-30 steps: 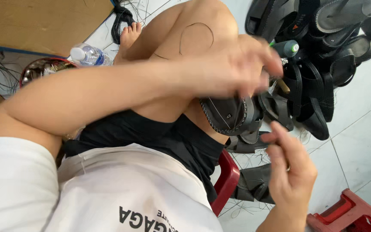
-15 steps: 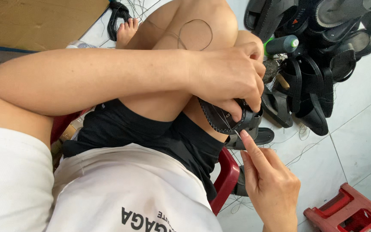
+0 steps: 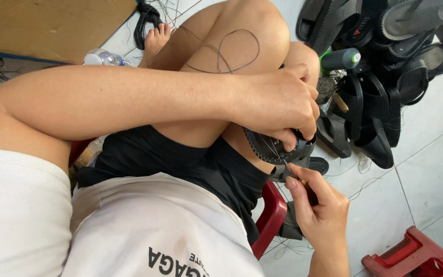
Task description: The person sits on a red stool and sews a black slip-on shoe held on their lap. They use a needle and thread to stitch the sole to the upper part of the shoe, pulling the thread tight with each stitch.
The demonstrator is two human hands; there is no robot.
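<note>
Left hand [image 3: 283, 105] grips a dark sandal [image 3: 275, 149] against the knee; right hand [image 3: 321, 205] pinches a thin needle-like tool [image 3: 289, 168] at the sole edge.

Both hands closed on what they hold; sandal sits between the raised knee and the right hand. Thread [image 3: 226, 51] loops over the knee. Pile of black sandals [image 3: 385, 66] on the white tiled floor [image 3: 437, 169], a green thread spool [image 3: 340, 59] beside it. Clear plastic bottle [image 3: 103, 57] near a brown cardboard sheet [image 3: 47, 23]. Red stool [image 3: 270, 218] under the person, red plastic piece [image 3: 411, 256] at the lower right.
</note>
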